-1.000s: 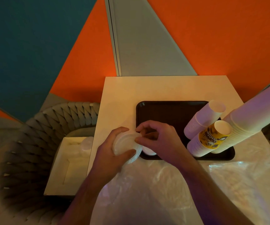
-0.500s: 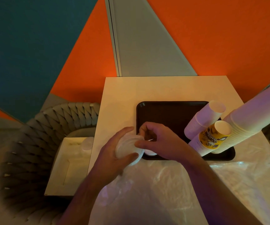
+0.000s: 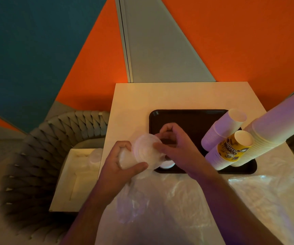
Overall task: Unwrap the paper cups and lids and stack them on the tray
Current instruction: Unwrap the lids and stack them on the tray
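Note:
My left hand (image 3: 119, 161) grips a sleeve of white lids (image 3: 142, 152), held over the front left corner of the dark tray (image 3: 186, 117). Clear plastic wrap (image 3: 135, 202) trails down from it onto the table. My right hand (image 3: 176, 145) pinches the end of the lid stack with curled fingers. A small pile of white lids (image 3: 167, 164) lies on the tray just under my hands, partly hidden. Tall stacks of paper cups (image 3: 273, 124) lean on the tray's right side, one with a yellow printed cup (image 3: 234, 147) on top.
Loose clear wrap (image 3: 266, 197) covers the near part of the pale table (image 3: 160, 96). A woven chair (image 3: 36, 156) to the left holds a white box (image 3: 72, 177) with more wrapped items. Orange and teal walls stand behind.
My left hand has tilted the lid sleeve up and slightly left, and my right hand's fingers have shifted on the stack's end. The cups have not moved.

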Available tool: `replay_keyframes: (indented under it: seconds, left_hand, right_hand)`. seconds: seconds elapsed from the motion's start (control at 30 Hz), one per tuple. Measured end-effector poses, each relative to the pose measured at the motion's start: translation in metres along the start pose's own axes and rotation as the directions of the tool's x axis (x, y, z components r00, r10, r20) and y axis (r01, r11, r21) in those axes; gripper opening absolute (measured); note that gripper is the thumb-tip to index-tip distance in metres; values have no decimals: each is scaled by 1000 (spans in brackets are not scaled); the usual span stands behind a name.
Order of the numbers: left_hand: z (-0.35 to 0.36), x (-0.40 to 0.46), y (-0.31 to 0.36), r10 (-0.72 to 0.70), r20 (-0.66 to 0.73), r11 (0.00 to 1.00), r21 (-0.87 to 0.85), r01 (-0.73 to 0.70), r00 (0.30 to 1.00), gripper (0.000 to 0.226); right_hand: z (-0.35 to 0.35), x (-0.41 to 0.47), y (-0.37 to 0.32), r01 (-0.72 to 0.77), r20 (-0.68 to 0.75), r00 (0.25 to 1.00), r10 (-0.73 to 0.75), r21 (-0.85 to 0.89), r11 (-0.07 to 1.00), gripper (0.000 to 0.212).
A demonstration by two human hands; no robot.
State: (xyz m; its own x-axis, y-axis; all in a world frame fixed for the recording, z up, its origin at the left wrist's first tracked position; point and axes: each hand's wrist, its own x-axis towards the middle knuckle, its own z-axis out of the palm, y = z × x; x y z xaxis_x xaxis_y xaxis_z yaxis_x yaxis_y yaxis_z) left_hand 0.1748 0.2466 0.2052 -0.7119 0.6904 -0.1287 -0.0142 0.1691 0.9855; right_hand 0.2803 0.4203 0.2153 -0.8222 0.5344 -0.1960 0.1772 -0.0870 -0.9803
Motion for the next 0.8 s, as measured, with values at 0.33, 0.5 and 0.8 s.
replay_keyframes:
  seconds: [0.33, 0.5, 0.8]
  left_hand:
    - [5, 1, -2, -36, -46, 997, 70, 39, 998, 45]
    - [5, 0, -1, -55, -33, 997, 50, 57, 998, 44]
    - [-15, -1, -18, -76, -110, 997, 6, 77, 991, 44]
  right_hand:
    - [-10, -1, 8, 297, 235, 946, -223, -353, 887, 59]
    - [-10, 1, 12, 283, 230, 951, -206, -386, 878, 62]
    - [-47, 32, 81, -39, -163, 984, -68, -577, 816, 75]
